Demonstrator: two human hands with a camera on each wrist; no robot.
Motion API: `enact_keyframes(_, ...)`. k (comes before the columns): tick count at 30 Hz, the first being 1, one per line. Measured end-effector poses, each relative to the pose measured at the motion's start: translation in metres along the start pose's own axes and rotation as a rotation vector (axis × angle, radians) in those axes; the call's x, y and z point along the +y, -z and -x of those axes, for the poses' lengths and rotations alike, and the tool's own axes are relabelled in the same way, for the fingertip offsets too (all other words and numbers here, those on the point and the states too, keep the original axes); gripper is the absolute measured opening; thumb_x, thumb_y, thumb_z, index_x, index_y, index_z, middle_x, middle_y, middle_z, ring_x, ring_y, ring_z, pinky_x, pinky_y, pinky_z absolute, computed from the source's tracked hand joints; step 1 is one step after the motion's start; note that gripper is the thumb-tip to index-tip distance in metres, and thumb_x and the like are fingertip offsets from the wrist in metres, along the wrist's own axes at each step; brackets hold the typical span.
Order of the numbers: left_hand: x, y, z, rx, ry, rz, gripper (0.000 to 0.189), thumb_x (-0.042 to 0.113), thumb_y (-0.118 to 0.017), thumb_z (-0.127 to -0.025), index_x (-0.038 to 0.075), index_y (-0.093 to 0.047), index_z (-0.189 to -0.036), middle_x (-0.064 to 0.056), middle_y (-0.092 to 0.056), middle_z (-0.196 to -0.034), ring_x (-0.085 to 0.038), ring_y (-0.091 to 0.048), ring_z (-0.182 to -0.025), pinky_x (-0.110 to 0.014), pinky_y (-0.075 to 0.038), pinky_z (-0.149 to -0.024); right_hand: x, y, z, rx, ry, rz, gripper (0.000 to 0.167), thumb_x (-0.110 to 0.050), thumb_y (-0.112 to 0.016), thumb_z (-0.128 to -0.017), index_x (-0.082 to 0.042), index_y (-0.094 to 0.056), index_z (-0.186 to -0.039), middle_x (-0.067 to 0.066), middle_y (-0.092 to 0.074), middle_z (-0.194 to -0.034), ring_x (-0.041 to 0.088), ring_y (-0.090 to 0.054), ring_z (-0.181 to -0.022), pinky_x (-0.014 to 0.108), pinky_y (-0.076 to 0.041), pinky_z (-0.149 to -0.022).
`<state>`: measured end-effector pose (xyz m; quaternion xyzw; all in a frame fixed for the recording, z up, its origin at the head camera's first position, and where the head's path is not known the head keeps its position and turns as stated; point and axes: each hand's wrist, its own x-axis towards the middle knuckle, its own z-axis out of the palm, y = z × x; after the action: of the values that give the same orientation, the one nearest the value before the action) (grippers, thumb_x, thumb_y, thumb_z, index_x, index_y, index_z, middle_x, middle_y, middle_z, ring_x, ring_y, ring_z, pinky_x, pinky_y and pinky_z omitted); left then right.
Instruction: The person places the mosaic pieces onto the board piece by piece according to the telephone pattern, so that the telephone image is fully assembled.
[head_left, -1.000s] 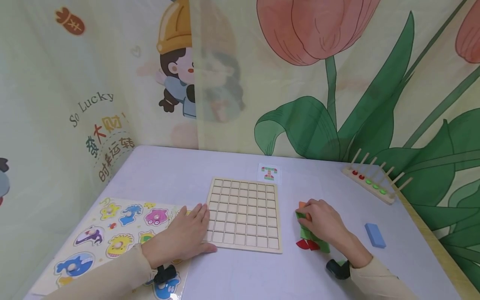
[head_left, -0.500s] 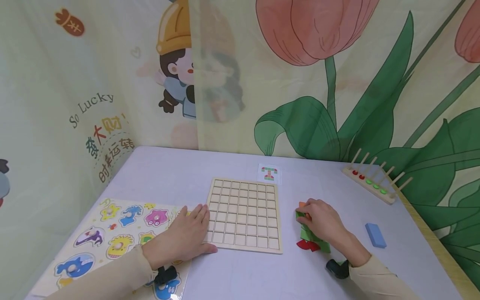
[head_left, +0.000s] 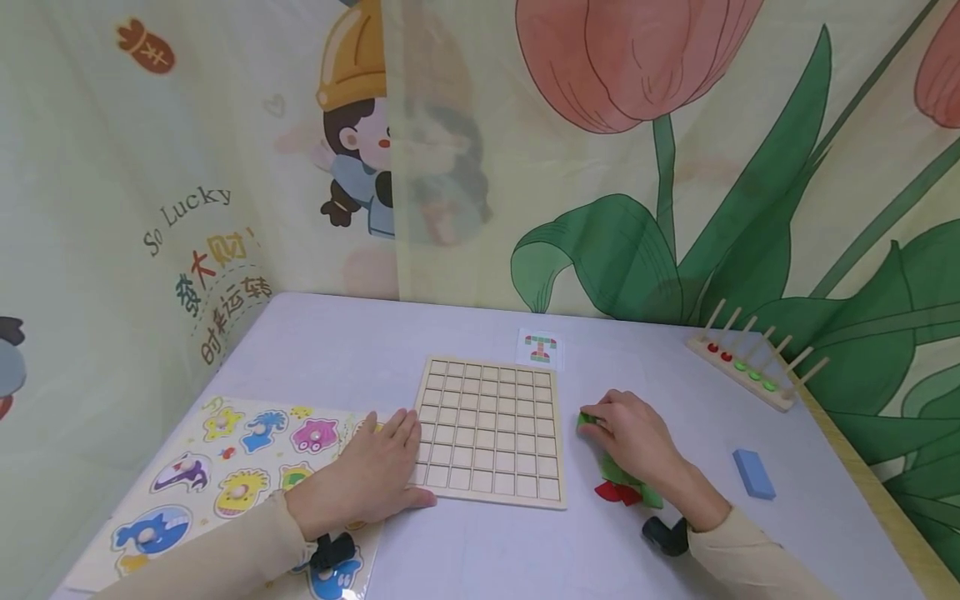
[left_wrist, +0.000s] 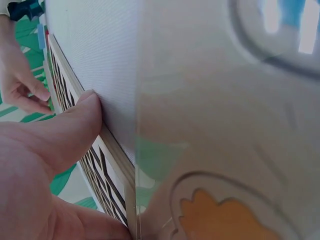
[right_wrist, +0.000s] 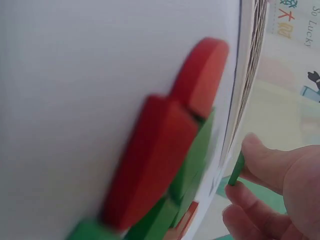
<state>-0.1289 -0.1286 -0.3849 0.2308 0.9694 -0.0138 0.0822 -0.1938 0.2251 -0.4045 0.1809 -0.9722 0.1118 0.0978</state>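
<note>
In the head view my left hand lies flat with straight fingers against the left edge of a wooden grid board. Its thumb touches the board's near corner side, as the left wrist view shows. My right hand pinches a small green block between thumb and fingertips, to the right of the board. Below that hand is a loose pile with red quarter-round blocks and green blocks. The right wrist view also shows an orange block in the pile. My hand partly hides the pile in the head view.
A pattern card lies behind the board. A knob puzzle board is at the left, partly under my left arm. A blue block lies at the right, and a wooden peg rack with red and green pieces stands at the back right.
My right hand has moved slightly left toward the grid board, taking the green block away from the pile. The left hand has stayed in place.
</note>
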Motion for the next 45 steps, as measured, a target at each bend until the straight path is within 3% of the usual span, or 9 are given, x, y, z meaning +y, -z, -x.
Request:
enact_keyframes(8,0.001,-0.001,0.000,-0.019,0.010,0.008,0.097,0.065,-0.064,-0.091,-0.008,-0.043,-0.151,-0.025,-0.039,-0.161,-0.038,-0.037,-0.153,-0.064,-0.029,-0.121,-0.017,-0.004,-0.017,-0.038,0.030,-0.018,0.034,-0.024,-0.085,-0.084,-0.011,-0.080,-0.115,0.004,-0.071,-0.094,0.015,-0.057,-0.082,0.025,-0.047,-0.065)
enact_keyframes(22,0.003,-0.003,-0.001,-0.006,0.008,-0.060,0.096,0.069,-0.060,-0.091,-0.006,-0.045,-0.150,-0.023,-0.041,-0.161,-0.036,-0.038,-0.152,-0.061,-0.032,-0.121,-0.052,-0.017,-0.045,-0.090,0.083,-0.049,0.028,-0.024,-0.084,-0.086,-0.012,-0.081,-0.112,0.004,-0.073,-0.095,0.017,-0.057,-0.081,0.026,-0.044,-0.064)
enact_keyframes(36,0.003,0.002,0.000,-0.019,0.018,-0.085,0.096,0.069,-0.059,-0.092,-0.005,-0.044,-0.151,-0.022,-0.041,-0.161,-0.035,-0.038,-0.152,-0.060,-0.032,-0.122,-0.063,-0.029,-0.057,-0.079,0.082,-0.034,0.025,-0.020,-0.086,-0.084,-0.012,-0.083,-0.107,0.005,-0.071,-0.089,0.016,-0.059,-0.077,0.025,-0.045,-0.061)
enact_keyframes(45,0.004,0.001,0.000,-0.011,0.016,-0.082,0.096,0.069,-0.059,-0.091,-0.005,-0.045,-0.150,-0.022,-0.042,-0.161,-0.035,-0.039,-0.152,-0.060,-0.033,-0.121,-0.065,-0.028,-0.058,-0.098,0.045,-0.045,0.027,-0.018,-0.086,-0.082,-0.010,-0.082,-0.108,0.003,-0.066,-0.086,0.013,-0.050,-0.072,0.023,-0.041,-0.060)
